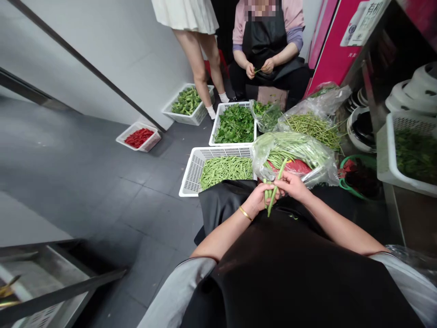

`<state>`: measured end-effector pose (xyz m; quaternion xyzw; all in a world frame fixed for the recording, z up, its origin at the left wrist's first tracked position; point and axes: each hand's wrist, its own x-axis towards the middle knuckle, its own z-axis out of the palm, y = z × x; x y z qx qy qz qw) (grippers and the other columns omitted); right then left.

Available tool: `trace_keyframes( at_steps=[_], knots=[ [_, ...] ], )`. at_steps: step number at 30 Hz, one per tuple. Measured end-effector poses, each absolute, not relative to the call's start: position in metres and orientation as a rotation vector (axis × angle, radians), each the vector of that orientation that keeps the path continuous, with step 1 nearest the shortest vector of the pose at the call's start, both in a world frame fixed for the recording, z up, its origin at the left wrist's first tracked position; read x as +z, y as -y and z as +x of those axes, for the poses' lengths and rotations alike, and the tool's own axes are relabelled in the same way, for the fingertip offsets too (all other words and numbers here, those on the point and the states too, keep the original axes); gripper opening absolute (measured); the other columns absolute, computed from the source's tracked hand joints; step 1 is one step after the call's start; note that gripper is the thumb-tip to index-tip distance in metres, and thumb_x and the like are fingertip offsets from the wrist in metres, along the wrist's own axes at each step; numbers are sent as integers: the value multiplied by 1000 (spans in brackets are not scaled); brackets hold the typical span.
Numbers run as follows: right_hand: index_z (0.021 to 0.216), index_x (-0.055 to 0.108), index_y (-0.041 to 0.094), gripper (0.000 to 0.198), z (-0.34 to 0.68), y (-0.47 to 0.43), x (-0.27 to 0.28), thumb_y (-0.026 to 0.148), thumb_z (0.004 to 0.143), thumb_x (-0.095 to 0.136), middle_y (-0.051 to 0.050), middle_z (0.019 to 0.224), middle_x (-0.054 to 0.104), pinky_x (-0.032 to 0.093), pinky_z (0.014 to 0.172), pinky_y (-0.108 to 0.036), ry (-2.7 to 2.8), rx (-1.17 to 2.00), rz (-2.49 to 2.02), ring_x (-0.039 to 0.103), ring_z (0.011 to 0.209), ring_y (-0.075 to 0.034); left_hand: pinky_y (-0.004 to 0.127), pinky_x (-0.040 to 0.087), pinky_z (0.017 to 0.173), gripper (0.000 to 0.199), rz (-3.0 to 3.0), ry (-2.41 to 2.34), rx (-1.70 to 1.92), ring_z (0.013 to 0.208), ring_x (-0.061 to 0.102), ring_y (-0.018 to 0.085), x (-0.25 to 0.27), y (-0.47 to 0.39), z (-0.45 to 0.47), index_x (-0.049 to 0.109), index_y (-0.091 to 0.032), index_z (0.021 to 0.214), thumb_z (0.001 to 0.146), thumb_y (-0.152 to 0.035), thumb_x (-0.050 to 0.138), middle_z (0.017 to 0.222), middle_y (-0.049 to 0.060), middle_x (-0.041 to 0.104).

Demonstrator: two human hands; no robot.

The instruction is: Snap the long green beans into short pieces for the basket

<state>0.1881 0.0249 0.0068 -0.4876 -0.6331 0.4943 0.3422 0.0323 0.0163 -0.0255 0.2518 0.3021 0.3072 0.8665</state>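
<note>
Above my apron-covered lap, my left hand [256,199] is closed around several short green bean pieces [266,195]. My right hand [292,186] pinches a long green bean [282,169], which slants across in front of the left fingers. The two hands touch or nearly touch at the beans. Just beyond them lies a clear plastic bag [327,166] of long green beans, with something red under or inside it. To the left of the bag, a white basket [193,175] holds many short bean pieces.
Behind stand a white basket of leafy greens [236,123], another of green vegetables [187,101], and a small one of red peppers [139,137]. A seated person [264,45] handles a thin stem; another person's legs [196,54] stand beside. A shelf with a white crate [406,168] borders the right.
</note>
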Motion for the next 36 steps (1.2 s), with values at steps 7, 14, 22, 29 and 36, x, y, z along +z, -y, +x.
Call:
trace_keyframes(
  at_steps=[7,14,22,29,36],
  knots=[
    [76,52,21,29,192,-19,-7,46,90,47,-11,81,61,47,80,-39,1923,640,-1457,60,83,-26,20,22,38,34,454,-895,890,36,33,2,-26,-16,42,58,-10,69,67,-39,76,53,-1,53],
    [74,51,22,37,200,-17,-12,56,78,64,3,50,54,43,45,-27,1402,1372,-1293,50,43,-13,20,23,38,43,610,-843,776,38,39,5,-15,-14,39,59,-10,67,62,-47,79,52,0,52],
    [64,45,20,44,178,10,-20,54,67,74,7,42,49,34,33,-19,1139,1726,-1257,42,33,-7,19,27,40,39,540,-909,1112,41,39,4,-5,-35,24,50,-15,68,71,-49,70,57,-2,53],
    [62,57,16,42,180,9,-14,54,67,72,3,43,55,39,36,-20,1674,1883,-1301,49,35,-8,19,25,40,45,974,-973,813,38,34,3,-18,-12,37,56,-13,69,54,-46,83,44,-8,45],
    [78,57,18,31,221,-2,6,48,87,53,2,58,59,44,53,-23,1816,1449,-1354,56,52,-12,19,19,38,43,1106,-914,617,37,31,2,-13,-18,27,55,-12,64,59,-46,81,43,-8,41]
  ],
)
